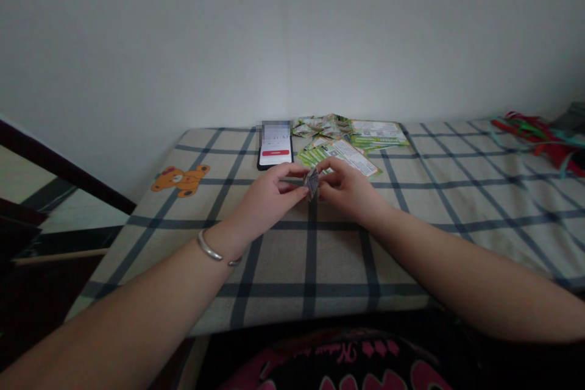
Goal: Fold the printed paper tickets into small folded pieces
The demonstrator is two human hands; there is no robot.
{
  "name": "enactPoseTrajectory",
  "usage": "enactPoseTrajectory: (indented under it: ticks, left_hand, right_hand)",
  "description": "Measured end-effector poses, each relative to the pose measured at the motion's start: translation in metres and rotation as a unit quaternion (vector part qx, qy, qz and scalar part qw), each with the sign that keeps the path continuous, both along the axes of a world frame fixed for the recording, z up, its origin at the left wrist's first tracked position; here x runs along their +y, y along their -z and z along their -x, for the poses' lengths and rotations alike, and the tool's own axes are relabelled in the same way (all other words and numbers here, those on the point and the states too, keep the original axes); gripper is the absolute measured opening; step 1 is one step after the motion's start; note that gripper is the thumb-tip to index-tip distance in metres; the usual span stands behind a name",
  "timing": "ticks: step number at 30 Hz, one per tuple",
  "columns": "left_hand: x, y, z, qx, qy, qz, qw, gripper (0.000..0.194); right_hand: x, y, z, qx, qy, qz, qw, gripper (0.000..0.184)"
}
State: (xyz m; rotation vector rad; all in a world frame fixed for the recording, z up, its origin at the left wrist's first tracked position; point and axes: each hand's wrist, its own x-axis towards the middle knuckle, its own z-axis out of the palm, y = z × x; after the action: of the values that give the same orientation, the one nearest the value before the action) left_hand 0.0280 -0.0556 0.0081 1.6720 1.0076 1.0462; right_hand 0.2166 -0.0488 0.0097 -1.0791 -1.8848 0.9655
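Note:
A small folded piece of printed paper (312, 183), greyish with a dark pattern, is pinched between my two hands just above the table. My left hand (278, 195), with a silver bangle on its wrist, has thumb and fingers closed on the paper's left side. From the right, my right hand (347, 190) grips the other side with its fingertips. Behind the hands lies a fan of green-and-white printed sheets (342, 155). Just beyond my left hand is a phone (275, 155) with a lit screen showing a red bar.
A checked cloth (228, 195) covers the table. Folded printed paper pieces (322, 126) and a stack of sheets (379, 132) lie by the wall. An orange bear cutout (180, 181) is at left. Red and green ribbons (539, 140) are piled at far right.

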Motion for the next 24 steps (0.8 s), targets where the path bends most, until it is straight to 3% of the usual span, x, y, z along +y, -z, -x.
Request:
enactPoseTrajectory:
  ticks: [7, 16, 20, 24]
  left_hand:
    - [0.005, 0.002, 0.002, -0.046, 0.000, 0.063, 0.997, 0.035]
    - [0.005, 0.003, 0.003, -0.047, -0.012, 0.107, 0.993, 0.037]
    - [0.007, 0.005, 0.004, -0.037, 0.009, 0.089, 0.995, 0.036]
    - [0.006, 0.004, 0.003, -0.034, 0.011, 0.060, 0.998, 0.038]
  right_hand:
    - [0.008, 0.009, -0.004, 0.012, 0.009, 0.013, 1.000, 0.017]
    - [0.004, -0.001, -0.009, -0.092, 0.024, -0.100, 0.990, 0.022]
    - [0.004, -0.001, -0.009, -0.056, -0.003, -0.071, 0.996, 0.019]
    - [-0.001, -0.004, -0.007, -0.073, -0.013, -0.095, 0.993, 0.018]
